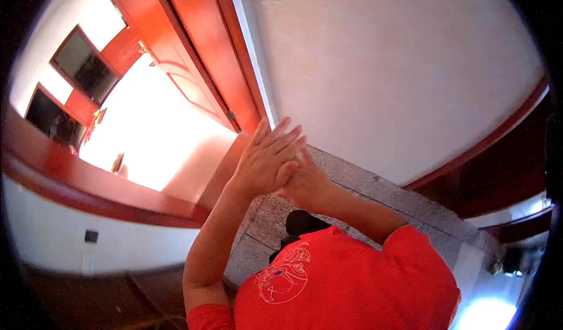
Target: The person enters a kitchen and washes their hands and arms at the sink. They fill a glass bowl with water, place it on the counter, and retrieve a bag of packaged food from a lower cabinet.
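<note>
In the head view my left hand lies across my right hand, the two touching in front of my red shirt. The fingers of my left hand are stretched out and a little apart, pointing up and to the right. My right hand is flat beneath it; its fingers are partly hidden behind the left one. No object shows in either hand.
A red-brown door stands ajar at the upper left, with a bright room beyond. A pale wall fills the upper right. Grey stone flooring runs under me. A dark shoe shows below my hands. A wall switch is at the left.
</note>
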`<state>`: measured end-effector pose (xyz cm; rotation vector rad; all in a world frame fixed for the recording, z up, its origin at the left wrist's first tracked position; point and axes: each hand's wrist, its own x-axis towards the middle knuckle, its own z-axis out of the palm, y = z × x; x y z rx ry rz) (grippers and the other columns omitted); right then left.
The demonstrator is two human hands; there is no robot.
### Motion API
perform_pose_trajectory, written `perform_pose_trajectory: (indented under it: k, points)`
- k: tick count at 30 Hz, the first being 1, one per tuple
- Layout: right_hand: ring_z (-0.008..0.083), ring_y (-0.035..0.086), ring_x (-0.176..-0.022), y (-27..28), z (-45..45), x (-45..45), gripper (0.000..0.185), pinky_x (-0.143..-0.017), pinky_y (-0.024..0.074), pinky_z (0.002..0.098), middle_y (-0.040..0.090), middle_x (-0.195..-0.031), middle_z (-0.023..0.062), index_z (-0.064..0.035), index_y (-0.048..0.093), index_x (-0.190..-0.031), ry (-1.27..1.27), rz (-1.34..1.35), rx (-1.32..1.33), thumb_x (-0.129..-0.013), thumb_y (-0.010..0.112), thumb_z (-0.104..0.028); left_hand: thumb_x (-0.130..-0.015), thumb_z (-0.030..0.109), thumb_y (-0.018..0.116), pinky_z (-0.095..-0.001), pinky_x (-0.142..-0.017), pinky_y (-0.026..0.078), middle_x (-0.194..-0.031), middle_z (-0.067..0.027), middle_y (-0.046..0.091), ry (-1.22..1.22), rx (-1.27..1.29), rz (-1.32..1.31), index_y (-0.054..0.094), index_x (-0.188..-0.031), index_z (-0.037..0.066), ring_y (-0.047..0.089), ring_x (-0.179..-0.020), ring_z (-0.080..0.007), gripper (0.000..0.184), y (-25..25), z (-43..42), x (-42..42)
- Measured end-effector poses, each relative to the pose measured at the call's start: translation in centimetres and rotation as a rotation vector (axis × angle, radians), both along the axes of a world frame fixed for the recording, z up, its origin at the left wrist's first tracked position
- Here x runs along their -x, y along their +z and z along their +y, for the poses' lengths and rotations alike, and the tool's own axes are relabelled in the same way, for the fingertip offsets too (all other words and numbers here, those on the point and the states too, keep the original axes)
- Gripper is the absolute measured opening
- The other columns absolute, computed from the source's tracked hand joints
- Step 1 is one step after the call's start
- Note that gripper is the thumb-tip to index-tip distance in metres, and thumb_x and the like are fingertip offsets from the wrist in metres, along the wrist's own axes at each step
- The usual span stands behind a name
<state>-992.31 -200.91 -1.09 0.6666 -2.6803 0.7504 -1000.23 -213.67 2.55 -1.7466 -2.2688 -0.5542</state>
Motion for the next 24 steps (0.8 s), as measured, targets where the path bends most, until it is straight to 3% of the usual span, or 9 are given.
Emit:
perform_pose_trajectory:
  k: [1, 3, 5, 7, 10, 17, 19, 21, 24]
  points:
    - [0.0343, 0.017, -0.136, 0.3, -2.0, 2.6, 0.07, -0.106, 0.007, 0.0593, 0.027, -0.144, 0.0162, -0.0053, 0.026, -0.139, -0.049, 0.037, -0.208, -0.081, 0.058, -0.028, -0.087, 0.044, 0.042, -0.0537, -0.11, 0.006, -0.132, -0.0091, 0.047, 0.074, -0.046, 0.1, 0.047, -0.128, 0.01, 0.03, -0.131, -0.0287, 0.053, -0.4, -1.6, 3.0]
    - [0.0337, 0.017, -0.136, -2.2, -5.8, 9.7, 0.071, -0.105, 0.0095, 0.0605, 0.026, -0.144, 0.0154, -0.0072, 0.026, -0.14, -0.074, 0.057, -0.075, -0.081, 0.058, -0.028, -0.086, 0.046, 0.041, -0.0524, -0.11, 0.006, -0.136, -0.0086, 0.043, 0.144, -0.023, 0.168, 0.047, -0.128, 0.01, 0.028, -0.133, -0.0275, 0.055, -0.7, -4.2, 7.0]
    - [0.0331, 0.017, -0.136, -3.8, -9.1, 16.6, 0.071, -0.104, 0.012, 0.0617, 0.025, -0.145, 0.0146, -0.009, 0.025, -0.14, -0.074, 0.076, 0.053, -0.081, 0.059, -0.028, -0.087, 0.049, 0.04, -0.0472, -0.112, 0.007, -0.139, -0.009, 0.039, -0.122, 0.248, 0.018, 0.045, -0.13, 0.009, 0.026, -0.134, -0.0263, 0.059, -0.3, -5.5, 9.5]
    - [0.0297, 0.008, -0.139, -3.7, -12.9, 24.5, 0.084, -0.105, 0.0135, 0.059, 0.014, -0.149, 0.0138, -0.0162, 0.023, -0.142, -0.096, 0.2, -0.333, -0.073, 0.068, -0.033, -0.085, 0.058, 0.035, -0.0491, -0.111, 0.009, -0.144, -0.0103, 0.031, -0.322, 0.097, -0.06, 0.037, -0.136, 0.014, 0.023, -0.135, -0.026, 0.067, -3.9, -8.0, 15.1]
    - [0.0286, 0.007, -0.139, -4.0, -18.8, 35.8, 0.087, -0.103, 0.0157, 0.0603, 0.013, -0.149, 0.0134, -0.0178, 0.022, -0.143, -0.089, 0.165, -0.298, -0.072, 0.07, -0.033, -0.082, 0.06, 0.04, -0.0461, -0.112, 0.01, -0.144, -0.0102, 0.031, -0.363, 0.153, 0.052, 0.033, -0.138, 0.013, 0.023, -0.135, -0.0259, 0.073, -4.7, -13.3, 25.7]
    - [0.0306, 0.023, -0.135, -1.4, -34.5, 61.4, 0.076, -0.104, 0.0169, 0.0558, 0.025, -0.146, 0.0108, -0.0134, 0.037, -0.135, 0.315, 0.267, 0.223, -0.069, 0.072, -0.024, -0.08, 0.062, 0.043, -0.0468, -0.111, 0.006, -0.145, -0.0139, 0.027, 0.153, 0.06, 0.06, 0.029, -0.139, 0.007, 0.019, -0.137, -0.0277, 0.082, 0.1, -35.4, 55.7]
    - [0.0309, 0.024, -0.134, -0.5, -39.8, 68.5, 0.074, -0.105, 0.0173, 0.0552, 0.027, -0.145, 0.0107, -0.0128, 0.039, -0.134, 0.451, 0.283, 0.332, -0.068, 0.072, -0.023, -0.081, 0.068, 0.035, -0.0471, -0.111, 0.003, -0.147, -0.0156, 0.022, 0.266, -0.17, -0.009, 0.026, -0.141, 0.006, 0.016, -0.138, -0.0277, 0.087, 0.0, -43.4, 63.4]
    - [0.0331, 0.029, -0.13, 2.5, -46.5, 74.4, 0.068, -0.103, 0.0167, 0.0575, 0.038, -0.137, 0.0129, -0.0088, 0.042, -0.13, 0.146, 0.239, -0.198, -0.069, 0.07, -0.021, -0.081, 0.073, 0.028, -0.0483, -0.111, 0.003, -0.148, -0.0154, 0.018, 0.044, -0.966, -0.799, 0.019, -0.143, 0.009, 0.015, -0.138, -0.0284, 0.09, -0.7, -49.5, 69.3]
    - [0.0313, 0.03, -0.13, 1.2, -54.0, 84.1, 0.064, -0.103, 0.0205, 0.054, 0.037, -0.137, 0.0135, -0.0084, 0.047, -0.126, 0.123, 0.234, -0.224, -0.069, 0.071, -0.022, -0.082, 0.073, 0.024, -0.0424, -0.111, 0.008, -0.147, -0.0168, 0.018, -0.143, -1.373, -1.134, 0.021, -0.143, 0.009, 0.017, -0.137, -0.0277, 0.088, -2.6, -58.3, 77.9]
